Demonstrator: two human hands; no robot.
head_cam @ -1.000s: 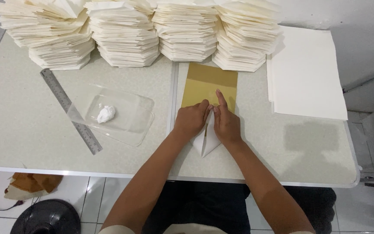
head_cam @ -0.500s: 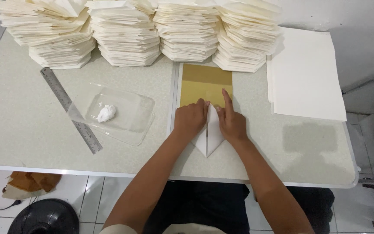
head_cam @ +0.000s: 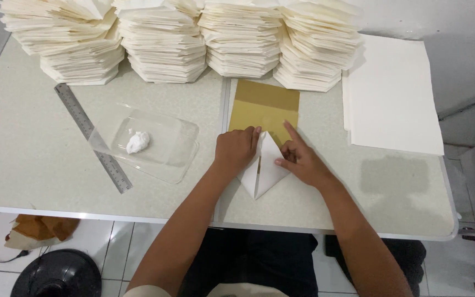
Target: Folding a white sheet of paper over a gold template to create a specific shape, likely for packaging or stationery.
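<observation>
Head view looks down on two forearms reaching over the near edge of the desk [head_cam: 39, 181]. Both hands press flat on a white paper [head_cam: 265, 168] folded to a point toward the person. Left hand [head_cam: 236, 151] lies palm down on the paper's left flap, fingers curled together, gripping nothing. Right hand [head_cam: 300, 159] rests on the right flap with the forefinger stretched out along the fold, the other fingers bent, also gripping nothing. Just beyond the paper, touching it, lies a tan sheet [head_cam: 265, 107]. Left of the hands sits a clear tray [head_cam: 166, 146] with a white lump [head_cam: 137, 142] in it, and a steel ruler [head_cam: 92, 136] slants beside it. Right of the hands lies a flat pile of white sheets [head_cam: 394, 93]. Along the far edge stand four tall stacks of folded paper [head_cam: 163, 38]. Below the desk, a dark round object [head_cam: 56, 274] on the tiled floor
</observation>
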